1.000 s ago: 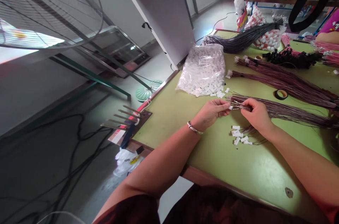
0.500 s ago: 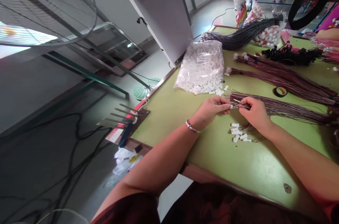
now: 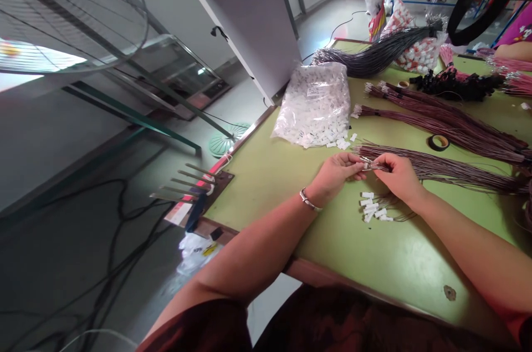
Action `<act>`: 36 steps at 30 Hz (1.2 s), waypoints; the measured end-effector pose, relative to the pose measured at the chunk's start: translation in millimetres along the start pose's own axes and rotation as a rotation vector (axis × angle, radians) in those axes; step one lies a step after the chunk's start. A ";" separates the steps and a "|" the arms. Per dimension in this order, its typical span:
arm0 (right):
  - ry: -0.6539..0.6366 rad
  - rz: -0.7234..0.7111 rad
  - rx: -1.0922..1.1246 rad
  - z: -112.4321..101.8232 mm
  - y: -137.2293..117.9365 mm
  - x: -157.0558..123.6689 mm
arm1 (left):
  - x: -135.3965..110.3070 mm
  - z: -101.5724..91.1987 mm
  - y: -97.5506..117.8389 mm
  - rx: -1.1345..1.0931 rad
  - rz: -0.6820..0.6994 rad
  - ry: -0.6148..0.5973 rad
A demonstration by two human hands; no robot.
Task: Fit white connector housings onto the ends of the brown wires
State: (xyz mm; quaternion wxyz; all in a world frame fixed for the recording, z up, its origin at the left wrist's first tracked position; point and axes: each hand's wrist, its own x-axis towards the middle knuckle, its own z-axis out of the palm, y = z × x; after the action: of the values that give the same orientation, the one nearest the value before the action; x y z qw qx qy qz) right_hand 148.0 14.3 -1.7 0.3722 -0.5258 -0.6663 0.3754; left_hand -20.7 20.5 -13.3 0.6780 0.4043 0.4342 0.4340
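Note:
Between finger and thumb, my left hand [image 3: 336, 176] pinches a small white connector [image 3: 366, 166]. Close against it, my right hand [image 3: 399, 179] is closed on thin brown wires [image 3: 378, 167] whose ends point at the connector. Whether the wire tips sit inside the housing is too small to tell. A long bundle of brown wires [image 3: 453, 171] lies just behind my right hand. On the table below my hands rest several white connectors [image 3: 371, 208] with wires attached, running under my right wrist.
A clear bag of white connectors [image 3: 313, 102] lies on the green table [image 3: 266, 185], loose ones at its mouth. Further wire bundles [image 3: 440, 125], a black tape roll [image 3: 438, 143] and black connectors [image 3: 457, 86] lie behind. A pronged rack [image 3: 199, 188] is at the left edge. Another person's arm [image 3: 513, 52] shows far right.
My hands have drawn slightly closer together, the left moving a little right with the connector toward the wires. The whole view has shifted slightly.

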 end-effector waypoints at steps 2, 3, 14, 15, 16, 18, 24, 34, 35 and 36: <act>0.006 0.024 0.029 -1.1 -2.0 0.9 | -0.6 -0.6 1.0 -0.021 -0.030 -0.007; 0.011 0.029 0.037 -1.3 -3.1 1.2 | -0.9 -0.6 1.5 -0.026 -0.040 -0.012; 0.026 0.027 -0.085 7.8 5.0 0.9 | 2.1 7.7 -5.6 0.088 -0.031 -0.022; 0.034 0.027 -0.092 7.8 5.8 1.0 | 2.4 8.2 -5.3 0.105 -0.023 -0.014; 0.037 0.029 -0.090 7.3 6.0 1.3 | 2.3 8.1 -4.4 0.132 -0.015 -0.007; 0.012 0.034 -0.056 4.3 4.9 2.6 | 0.1 5.9 -0.2 0.236 -0.003 -0.005; -0.059 0.115 0.259 -5.0 3.8 8.7 | -14.9 -14.5 23.5 0.786 0.137 -0.411; 0.011 0.157 0.179 0.4 -2.2 5.7 | 36.2 -27.1 10.9 1.266 0.410 0.308; 0.021 0.144 0.168 0.7 -3.1 5.3 | 38.5 -24.0 8.1 1.329 0.393 0.305; 0.028 0.132 0.160 1.0 -3.4 5.0 | 39.4 -21.3 6.0 1.382 0.381 0.310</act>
State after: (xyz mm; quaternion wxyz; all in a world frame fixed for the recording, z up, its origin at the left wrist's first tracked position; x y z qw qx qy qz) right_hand 144.9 18.5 1.4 0.3969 -0.5424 -0.5928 0.4437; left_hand -32.5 63.0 -23.5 0.1121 0.7421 0.6218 0.2237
